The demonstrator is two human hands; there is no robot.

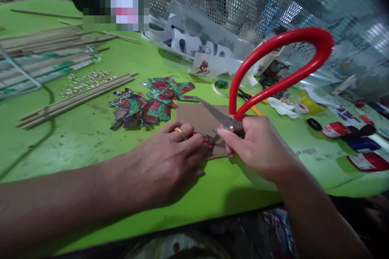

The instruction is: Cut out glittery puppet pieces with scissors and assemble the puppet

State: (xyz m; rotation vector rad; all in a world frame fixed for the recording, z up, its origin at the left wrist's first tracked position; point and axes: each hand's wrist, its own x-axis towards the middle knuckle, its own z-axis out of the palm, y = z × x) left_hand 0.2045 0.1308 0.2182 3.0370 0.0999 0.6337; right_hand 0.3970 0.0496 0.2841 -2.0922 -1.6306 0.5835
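My right hand (258,145) grips a pair of scissors (234,89) close to the pivot, so the big red handle loops stick up above the fist. The blades stand apart, one pointing up and left, the lower one beside a small red, green and black painted cut-out (209,140). My left hand (179,153), with a ring on one finger, pinches that cut-out; its fingers cover most of the piece. Under both hands lies brown cardboard (197,115). Just beyond the left hand, several glittery red and green painted cut-outs (142,107) lie in a cluster.
Wooden sticks (79,99) and small gold fasteners (88,81) lie at left. A clear plastic sheet roll (206,42) sits at the back. At right are paint jars (336,129), pliers (244,95) and crumpled white tissue (282,106). The green table's front edge runs below my hands.
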